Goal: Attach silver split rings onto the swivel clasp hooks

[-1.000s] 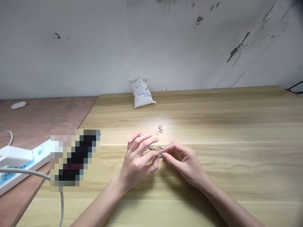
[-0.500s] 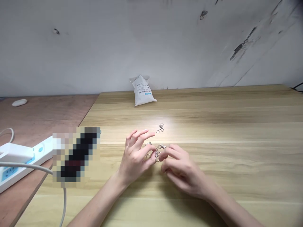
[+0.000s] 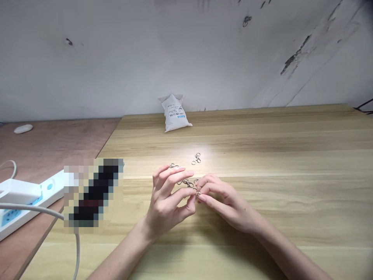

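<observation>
The left hand (image 3: 166, 204) and right hand (image 3: 230, 204) pinch a small silver lobster clasp (image 3: 198, 193) between their fingertips, a second clasp (image 3: 186, 182) lying just beyond.

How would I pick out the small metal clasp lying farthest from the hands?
From the white sachet at the back of the pale wooden table, come forward to the bright patch. The small silver clasp lies there, a loose ring beside it, clear of the left hand.

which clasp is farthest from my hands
The top clasp, lying apart with a small ring beside it; the others sit in closer.
</observation>
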Motion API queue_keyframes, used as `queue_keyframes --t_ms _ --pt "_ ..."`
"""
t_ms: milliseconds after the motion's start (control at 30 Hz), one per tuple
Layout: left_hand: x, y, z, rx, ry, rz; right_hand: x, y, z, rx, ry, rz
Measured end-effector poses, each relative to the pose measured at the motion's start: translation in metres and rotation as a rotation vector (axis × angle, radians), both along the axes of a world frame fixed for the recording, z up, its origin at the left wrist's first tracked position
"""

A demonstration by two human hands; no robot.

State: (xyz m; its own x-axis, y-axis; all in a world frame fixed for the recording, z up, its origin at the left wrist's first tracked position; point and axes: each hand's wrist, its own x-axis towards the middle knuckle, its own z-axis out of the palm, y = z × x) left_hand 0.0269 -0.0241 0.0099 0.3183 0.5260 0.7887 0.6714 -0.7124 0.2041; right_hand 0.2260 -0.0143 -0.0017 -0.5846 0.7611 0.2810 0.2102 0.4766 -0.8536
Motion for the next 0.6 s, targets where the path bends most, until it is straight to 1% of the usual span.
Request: queue_keyframes --t_ms 67,167,233,300,367,467,533,600 --pt "-0.002 0.002 0.0 -0.033 -0.004 -0.014 0.005 0.005 -0.002 0.191 -0.083 -0.053" --pt "-0.006 0.004 -0.002 -0.173 -0.001 -0.041 0.012 0.01 -0.006 0.53 -0.171 -0.226" --pt "-0.006 0.005 -0.003 -0.282 0.022 -0.069 0.013 0.01 -0.006 0.655 -0.196 -0.282" --pt "-0.007 0.007 -0.005 -0.363 0.066 -0.081 0.01 0.006 -0.004 0.717 -0.202 -0.273" --pt "-0.012 0.01 -0.006 -0.426 0.129 -0.063 0.003 -0.001 -0.001 0.748 -0.184 -0.239" --pt "-0.027 0.017 -0.002 -0.444 0.239 -0.009 -0.002 -0.005 0.0 0.753 -0.175 -0.166" --pt "-0.042 0.023 0.003 -0.431 0.334 -0.021 0.003 0.001 -0.003 0.714 -0.224 -0.18" --pt "-0.056 0.027 0.007 -0.444 0.426 -0.039 0.015 0.013 -0.009 0.656 -0.299 -0.24"
